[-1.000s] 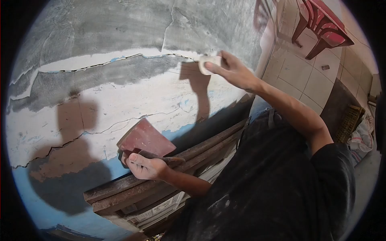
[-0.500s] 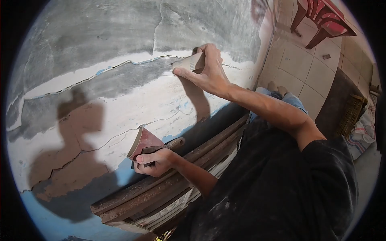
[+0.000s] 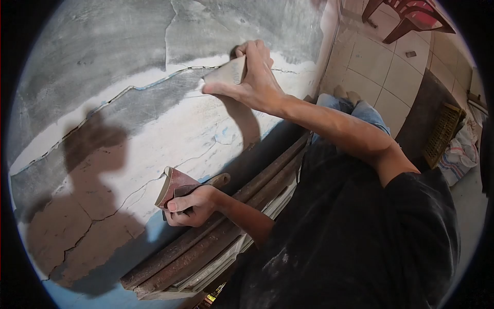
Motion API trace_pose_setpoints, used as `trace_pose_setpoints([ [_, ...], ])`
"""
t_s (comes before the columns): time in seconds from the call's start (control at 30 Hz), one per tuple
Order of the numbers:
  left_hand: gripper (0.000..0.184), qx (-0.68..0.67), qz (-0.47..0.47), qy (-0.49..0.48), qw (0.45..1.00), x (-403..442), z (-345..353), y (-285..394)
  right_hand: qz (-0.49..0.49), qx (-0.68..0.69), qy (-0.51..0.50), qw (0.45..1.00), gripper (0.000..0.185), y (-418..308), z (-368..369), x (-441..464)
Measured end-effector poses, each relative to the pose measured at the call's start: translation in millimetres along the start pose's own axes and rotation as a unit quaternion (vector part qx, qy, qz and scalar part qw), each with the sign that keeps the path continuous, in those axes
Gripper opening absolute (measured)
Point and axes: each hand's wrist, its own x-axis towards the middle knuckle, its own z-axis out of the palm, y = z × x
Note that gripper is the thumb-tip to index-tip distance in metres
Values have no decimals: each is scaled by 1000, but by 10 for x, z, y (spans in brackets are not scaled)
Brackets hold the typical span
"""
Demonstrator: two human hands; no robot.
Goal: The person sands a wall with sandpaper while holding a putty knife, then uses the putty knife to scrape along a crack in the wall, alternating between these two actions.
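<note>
My right hand (image 3: 257, 77) presses a piece of sandpaper (image 3: 226, 72), its beige printed back showing, against the wall (image 3: 206, 139) at a long crack. White paste sits by the sheet's tip near my thumb. Thumb and fingers pinch the sheet on opposite edges. Lower down, my left hand (image 3: 191, 207) is closed around a putty knife (image 3: 220, 179) with a wooden handle, its dark blade partly hidden. A curved reddish sheet (image 3: 177, 184) is held along with it, a white dab on its upper corner. Grey, white and bare patches mark the wall.
Long brown beams (image 3: 206, 242) lie along the wall's foot, below my left forearm. A red plastic chair (image 3: 411, 18) stands on the tiled floor (image 3: 391, 77). At the right are a yellowish crate (image 3: 443, 135) and a white striped sack (image 3: 460, 157).
My right hand and its sandpaper have shifted left along the crack, with the tip now beside white paste. The camera view has shifted too. My left hand keeps its hold.
</note>
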Motion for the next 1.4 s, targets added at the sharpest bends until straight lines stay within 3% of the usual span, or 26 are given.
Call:
trace_pose_setpoints([
  [0.17, 43, 8, 33, 6, 999, -1, 30, -35, 26, -38, -50, 998, 87, 245, 5, -57],
  [0.2, 42, 8, 44, 3, 999, -1, 8, -62, -13, 23, -57, 998, 82, 299, -15, -32],
  [0.3, 41, 9, 66, 7, 998, 7, 28, -104, 18, 122, -111, 986, 71, 136, -308, 49],
  [0.33, 42, 8, 69, 7, 998, 10, 27, -102, 22, 92, -136, 986, 56, 151, -397, 63],
  [0.43, 42, -2, 41, 5, 999, -6, 19, -49, 73, 255, -202, 943, 44, 111, -518, 125],
  [0.47, 42, -7, 28, 5, 1000, 0, 20, -35, 28, 265, -162, 950, 31, 104, -518, 132],
  [0.57, 43, -5, 21, 10, 1000, 8, 26, -25, 150, 373, -201, 893, 32, 130, -629, 156],
  [0.6, 43, -10, 14, 7, 1000, 6, 20, -18, 135, 420, -161, 883, 29, 127, -619, 164],
  [0.8, 44, -21, 5, 3, 1000, 16, 10, 25, 176, 445, -212, 852, 14, 143, -761, 156],
  [0.9, 40, -7, 3, -11, 1000, 4, -19, 8, 212, 407, -273, 846, 16, 171, -795, 160],
  [0.93, 41, -9, -2, -11, 1000, -1, -22, 6, 197, 432, -271, 837, 24, 120, -792, 141],
  [1.1, 46, -18, 6, -7, 1000, 16, -14, 10, 262, 451, -283, 805, 28, 13, -783, 112],
  [1.2, 45, -15, -10, -10, 1000, 20, -21, 26, 269, 397, -244, 843, 24, 84, -705, 72],
  [1.23, 39, -9, -21, -22, 1000, 18, -46, 36, 226, 358, -264, 867, 30, 140, -695, 89],
  [1.4, 39, 1, -16, -21, 1000, 30, -46, -21, 230, 249, -215, 916, 49, 285, -634, -4],
])
